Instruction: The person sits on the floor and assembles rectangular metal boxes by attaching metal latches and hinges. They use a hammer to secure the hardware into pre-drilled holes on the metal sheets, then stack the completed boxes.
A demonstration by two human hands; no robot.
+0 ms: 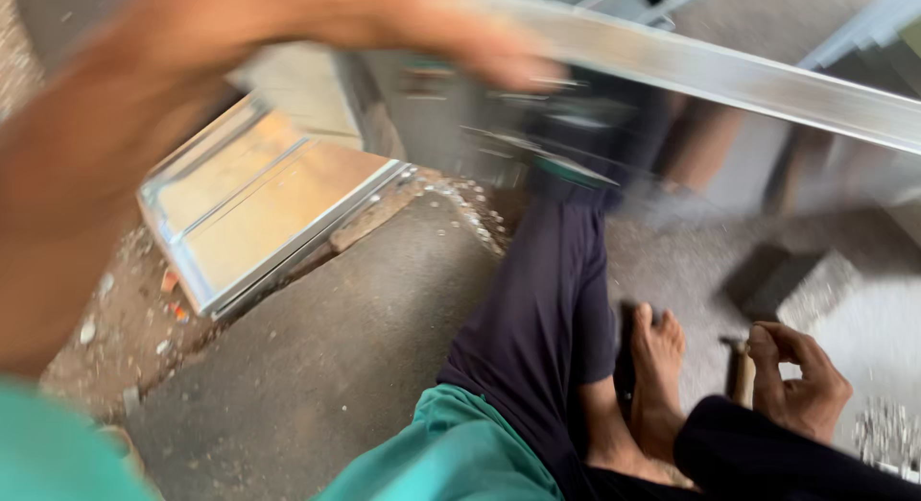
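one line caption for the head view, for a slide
Seated on the floor, left hand reaches a long metal bar; right hand grips a wooden handle.

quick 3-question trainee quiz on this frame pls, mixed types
1. True or false: the right hand grips a wooden handle.
2. What is the left hand nearest to? A) the metal bar B) the bare foot C) the metal frame
3. Where does the metal frame lie?

Key
1. True. The fingers curl round it; the tool's head is too blurred to tell.
2. A. The blurred fingers are at the bar's near end; contact is unclear.
3. Flat on the ground, left of the dark-trousered leg.
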